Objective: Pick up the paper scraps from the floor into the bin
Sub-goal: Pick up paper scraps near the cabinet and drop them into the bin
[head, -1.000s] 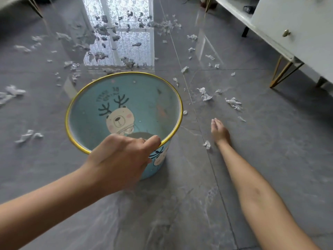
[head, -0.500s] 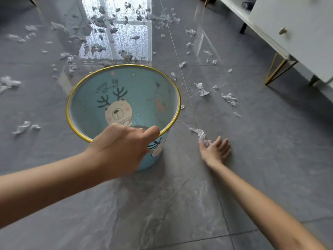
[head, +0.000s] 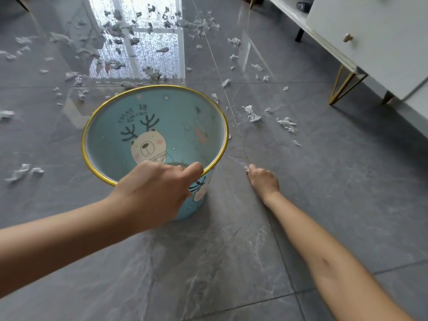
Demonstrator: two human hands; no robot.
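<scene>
A light blue bin (head: 108, 135) with a gold rim and a bear-with-antlers print stands on the grey tiled floor. My left hand (head: 155, 193) grips its near rim, thumb over the edge. My right hand (head: 262, 180) is low on the floor just right of the bin, its fingers curled round a small white paper scrap (head: 246, 167) that barely shows at the fingertips. White paper scraps (head: 253, 117) lie scattered on the floor beyond, with more (head: 287, 125) to the right and others (head: 22, 171) to the left of the bin.
A white cabinet (head: 382, 42) on gold hairpin legs (head: 340, 86) stands at the right. A bright window reflection on the glossy tiles (head: 139, 42) is strewn with several scraps. Bare floor lies in front of the bin.
My right hand pulled back from farther out on the floor, picked up a scrap and closed round it near the bin. My left hand kept hold of the rim.
</scene>
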